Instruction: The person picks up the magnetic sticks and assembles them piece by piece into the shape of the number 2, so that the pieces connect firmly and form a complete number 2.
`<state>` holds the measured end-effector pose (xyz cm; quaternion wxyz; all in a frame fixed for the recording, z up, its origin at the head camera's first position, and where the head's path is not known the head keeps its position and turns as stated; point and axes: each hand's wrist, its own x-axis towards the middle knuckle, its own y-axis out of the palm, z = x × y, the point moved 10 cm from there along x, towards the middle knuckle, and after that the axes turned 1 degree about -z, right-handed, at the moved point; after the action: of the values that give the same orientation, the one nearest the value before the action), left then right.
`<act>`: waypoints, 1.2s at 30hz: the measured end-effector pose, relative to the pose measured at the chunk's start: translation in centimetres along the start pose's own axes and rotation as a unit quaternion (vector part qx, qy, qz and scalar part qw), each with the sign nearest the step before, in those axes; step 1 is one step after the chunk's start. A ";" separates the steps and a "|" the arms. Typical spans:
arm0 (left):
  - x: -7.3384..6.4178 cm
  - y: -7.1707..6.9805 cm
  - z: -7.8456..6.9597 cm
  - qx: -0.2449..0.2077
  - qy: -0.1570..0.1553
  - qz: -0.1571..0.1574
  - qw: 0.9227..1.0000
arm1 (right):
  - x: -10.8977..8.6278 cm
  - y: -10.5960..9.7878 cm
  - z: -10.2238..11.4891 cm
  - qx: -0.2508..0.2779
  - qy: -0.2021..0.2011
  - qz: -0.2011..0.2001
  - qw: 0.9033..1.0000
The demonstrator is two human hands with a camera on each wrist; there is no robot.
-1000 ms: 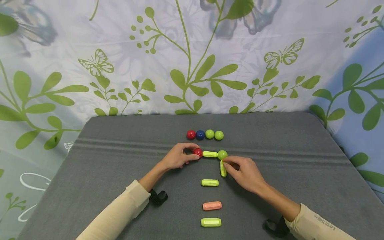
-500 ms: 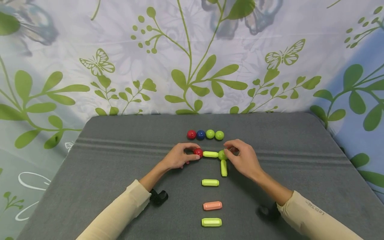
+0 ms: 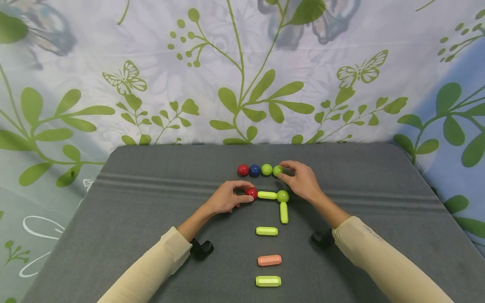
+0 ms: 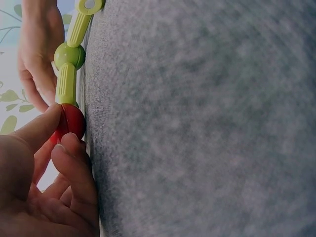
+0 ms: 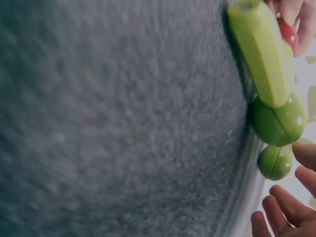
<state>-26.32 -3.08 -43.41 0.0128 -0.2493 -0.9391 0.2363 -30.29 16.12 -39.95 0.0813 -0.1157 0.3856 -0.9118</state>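
Observation:
My left hand (image 3: 225, 198) pinches a glossy red ball (image 3: 251, 193) between thumb and fingers, low at the grey table. From that ball a yellow-green stick (image 3: 267, 195) runs right to a green ball (image 3: 283, 196). A second yellow-green stick (image 3: 284, 213) extends from the green ball toward the table's near side, forming a corner. My right hand (image 3: 302, 180) reaches to the end green ball (image 3: 278, 171) of the far row, thumb and index finger at its right side. In the right wrist view its fingers are spread, with that ball (image 5: 275, 162) beyond the thumb.
The far row also has a red ball (image 3: 243, 170), a blue ball (image 3: 255, 170) and another green ball (image 3: 267, 169). Nearer lie a yellow-green stick (image 3: 267, 231), a salmon stick (image 3: 269, 260) and another yellow-green stick (image 3: 268, 281). A patterned cloth (image 3: 170, 84) hangs behind the table.
My right hand has left the near stick, passed over the corner green ball and moved away to the far row's end ball. The left hand stays on the red ball.

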 end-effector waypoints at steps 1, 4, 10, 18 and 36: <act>0.0 0.0 0.0 -0.001 -0.001 0.000 1.000 | 0.2 0.2 -0.3 0.000 0.010 0.008 1.000; 0.0 0.0 0.1 -0.001 -0.005 0.000 1.000 | 0.6 0.7 -1.0 -0.001 0.031 0.026 0.999; 0.1 0.0 0.0 -0.002 -0.002 0.001 1.000 | 1.0 0.9 -1.2 -0.004 0.044 0.027 0.999; 0.1 0.0 0.1 -0.004 -0.002 0.001 1.000 | 1.2 1.0 -1.1 -0.005 0.044 0.022 0.999; 0.0 0.0 0.1 -0.007 -0.012 0.003 1.000 | 0.3 0.5 -1.4 0.012 0.033 0.000 0.999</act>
<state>-26.31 -3.10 -43.47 -0.0006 -0.2495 -0.9399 0.2329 -30.94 16.63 -41.22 0.0699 -0.0845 0.3773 -0.9196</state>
